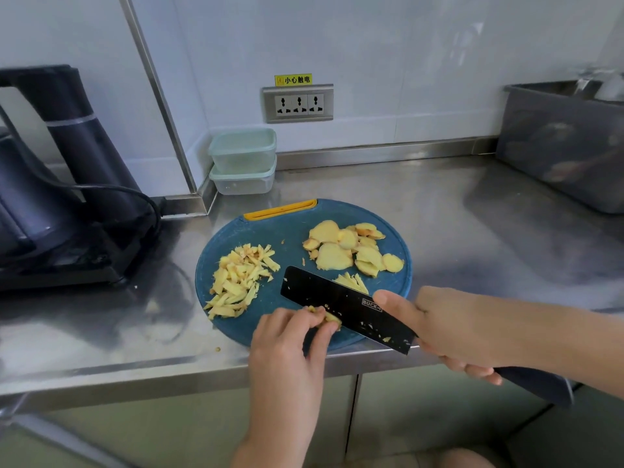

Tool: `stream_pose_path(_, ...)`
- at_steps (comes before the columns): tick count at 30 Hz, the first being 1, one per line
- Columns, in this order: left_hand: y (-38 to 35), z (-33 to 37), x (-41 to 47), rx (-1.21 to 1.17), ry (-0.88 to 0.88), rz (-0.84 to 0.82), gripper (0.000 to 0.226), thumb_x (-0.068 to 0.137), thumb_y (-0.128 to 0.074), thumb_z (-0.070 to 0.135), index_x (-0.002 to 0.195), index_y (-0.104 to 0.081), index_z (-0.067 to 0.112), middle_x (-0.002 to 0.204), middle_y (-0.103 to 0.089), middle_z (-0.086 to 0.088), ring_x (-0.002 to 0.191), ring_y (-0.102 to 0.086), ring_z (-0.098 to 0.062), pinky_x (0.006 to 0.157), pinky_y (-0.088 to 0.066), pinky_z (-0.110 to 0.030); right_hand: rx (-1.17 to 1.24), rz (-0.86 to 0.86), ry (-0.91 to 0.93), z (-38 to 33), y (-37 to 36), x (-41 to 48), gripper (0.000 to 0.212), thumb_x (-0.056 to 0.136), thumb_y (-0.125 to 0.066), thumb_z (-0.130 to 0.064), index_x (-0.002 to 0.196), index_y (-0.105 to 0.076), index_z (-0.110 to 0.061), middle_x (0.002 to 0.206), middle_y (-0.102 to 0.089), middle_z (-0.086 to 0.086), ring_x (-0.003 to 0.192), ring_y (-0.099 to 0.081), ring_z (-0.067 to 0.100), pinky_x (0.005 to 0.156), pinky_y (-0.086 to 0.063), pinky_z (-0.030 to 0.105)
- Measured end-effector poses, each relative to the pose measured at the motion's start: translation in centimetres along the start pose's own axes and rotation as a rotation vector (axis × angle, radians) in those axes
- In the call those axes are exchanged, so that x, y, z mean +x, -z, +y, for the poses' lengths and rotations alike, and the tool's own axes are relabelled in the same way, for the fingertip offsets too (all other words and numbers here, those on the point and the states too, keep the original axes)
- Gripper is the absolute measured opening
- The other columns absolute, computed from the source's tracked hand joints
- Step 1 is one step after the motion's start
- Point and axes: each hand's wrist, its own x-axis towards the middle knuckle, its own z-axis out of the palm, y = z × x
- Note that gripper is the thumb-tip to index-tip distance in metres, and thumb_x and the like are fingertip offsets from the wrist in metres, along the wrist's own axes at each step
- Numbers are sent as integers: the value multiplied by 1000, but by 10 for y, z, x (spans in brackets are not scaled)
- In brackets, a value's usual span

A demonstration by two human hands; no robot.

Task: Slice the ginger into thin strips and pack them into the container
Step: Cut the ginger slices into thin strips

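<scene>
Item, left hand [290,336]: fingers curled, tips bunched and pinching a small ginger piece [329,317] down onto the near part of the cutting board [270,224]. Item, right hand [449,329]: wrapped round the handle of the knife [347,309], with the thumb laid flat along the side of the black blade. Governing relation: the blade's long axis runs on a diagonal, tip toward far-left and heel toward near-right. The ginger piece lies on the blade's near-left face, touching it, between the steel and the left fingertips. The left hand is the nearer hand to the piece. Whether the edge has met the board under the piece cannot be told. Judgement: the step in hand is cutting this piece into strips, and each stroke falls just beside the holding fingers, so they need to stay tucked back from the blade. Item, fresh strips [351,282]: a small cluster just beyond the blade. Item, strip pile [236,282]: heaped on the board's left side, well apart from the knife. Item, ginger slices [347,248]: round pieces overlapping at the board's far right, judged uncut stock. Item, containers [243,160]: two clear lidded tubs, stacked against the wall beyond the board's far-left edge, nearer the left hand than the right; no ginger is visible in them, so packing is judged not yet begun. All rest on a steel counter [472,238].
</scene>
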Motion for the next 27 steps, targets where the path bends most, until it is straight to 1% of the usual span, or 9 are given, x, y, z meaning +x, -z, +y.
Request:
stream_pose_path(2, 0, -2, -1, 2, 4, 0, 21, 82, -67, 36, 82, -71, 15, 79, -63, 8, 73, -56, -15, 64, -46, -27, -60, 33, -2, -2, -2, -2, 77, 87, -9, -71, 89, -49, -5, 63, -51, 11, 41, -45, 19, 41, -43, 22)
stream_pose_path(4, 1, -2, -1, -9, 13, -8, 18, 79, -66, 33, 82, -71, 15, 79, -63, 8, 73, -57, -16, 63, -45, -27, -81, 36, -8, -3, -4, -4, 76, 88, -8, -70, 87, -48, -5, 61, -51, 10, 40, -46, 18, 42, -44, 21)
stream_pose_path(8, 2, 1, 0, -14, 39, -19, 12, 73, -78, 21, 81, -72, 15, 78, -64, 7, 72, -58, -16, 61, -50, -29, -49, 0, -34, -10, -2, -7, 75, 88, -9, -71, 86, -45, -5, 60, -45, 10, 40, -42, 19, 44, -43, 26)
stream_pose_path(11, 3, 0, 2, -24, 61, -41, 14, 70, -81, 16, 80, -72, 16, 78, -64, 9, 73, -58, -14, 60, -48, -26, -47, -19, -49, -14, -2, -9, 78, 86, -7, -71, 91, -45, -4, 64, -45, 12, 44, -42, 21, 48, -43, 28)
stream_pose_path(15, 4, -1, 3, -47, 80, -43, 14, 70, -82, 15, 78, -71, 18, 76, -63, 11, 73, -58, -13, 61, -50, -28, -100, 19, -52, -15, -5, -11, 87, 90, -4, -68, 117, -51, 1, 76, -54, 17, 53, -50, 26, 48, -44, 25)
stream_pose_path(17, 3, -2, 2, -47, 85, -46, 14, 71, -82, 15, 77, -70, 18, 75, -62, 11, 72, -58, -13, 61, -47, -28, -84, 42, -36, -15, -8, -10, 87, 90, -5, -68, 120, -50, 0, 78, -56, 18, 55, -52, 26, 47, -45, 24)
stream_pose_path(22, 3, -1, 2, -48, 64, -29, 15, 69, -82, 15, 77, -69, 17, 75, -62, 11, 69, -56, -13, 58, -50, -30, -104, 78, -24, -16, -13, -5, 88, 89, -5, -68, 111, -51, 3, 82, -61, 19, 64, -58, 29, 52, -50, 26)
stream_pose_path(25, 3, -3, 2, -43, 54, -30, 16, 69, -83, 14, 76, -68, 16, 75, -62, 11, 69, -57, -13, 58, -49, -28, -73, 131, 66, -16, -14, 6, 74, 93, -6, -64, 87, -47, -3, 78, -63, 19, 59, -59, 28, 62, -55, 32)
stream_pose_path(27, 3, -3, 3, -44, 50, -36, 16, 69, -83, 15, 76, -69, 18, 76, -61, 12, 70, -58, -13, 59, -50, -29, -7, 196, 146, -13, -18, 13, 66, 95, -9, -62, 75, -42, -9, 70, -57, 9, 54, -52, 20, 57, -47, 28)
